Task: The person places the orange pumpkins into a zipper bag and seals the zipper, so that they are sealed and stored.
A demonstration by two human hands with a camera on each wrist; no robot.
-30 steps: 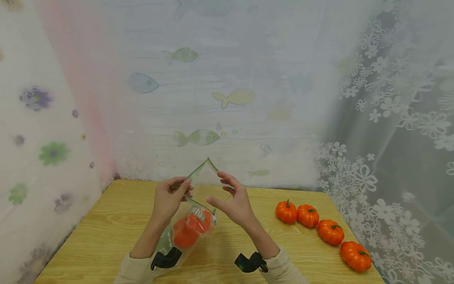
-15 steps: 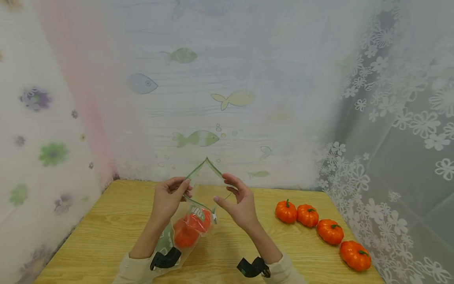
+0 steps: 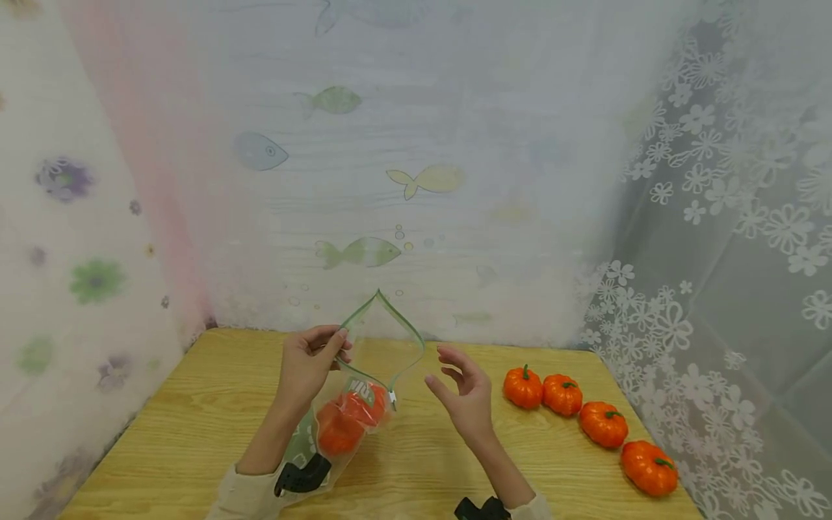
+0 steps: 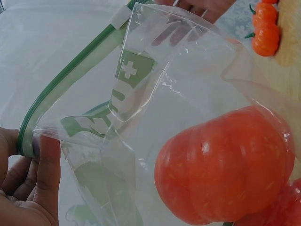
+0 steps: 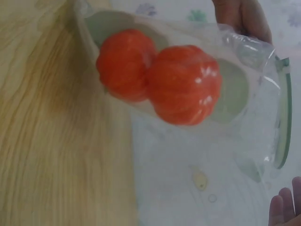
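My left hand [image 3: 308, 367] pinches the green-edged rim of a clear zip bag [image 3: 360, 388] between thumb and fingers. The bag's mouth gapes in a diamond shape, with a white slider [image 3: 393, 396] at its near corner. Through the plastic show two orange-red pumpkins [image 5: 186, 87], low in the bag; in the left wrist view one pumpkin [image 4: 221, 165] fills the lower right. Just right of the bag's mouth, my right hand [image 3: 466, 396] is in the air, thumb and fingers spread apart and holding nothing.
Several orange pumpkins [image 3: 604, 425] with green stems line the right side of the wooden table [image 3: 195, 404]. Behind the table hangs a pale curtain [image 3: 520, 217] printed with fish. Floral sheer fabric borders the right edge.
The right hand has let go of the bag's rim and moved right and slightly down. The bag's mouth keeps its gaping shape, and the left hand holds its place.
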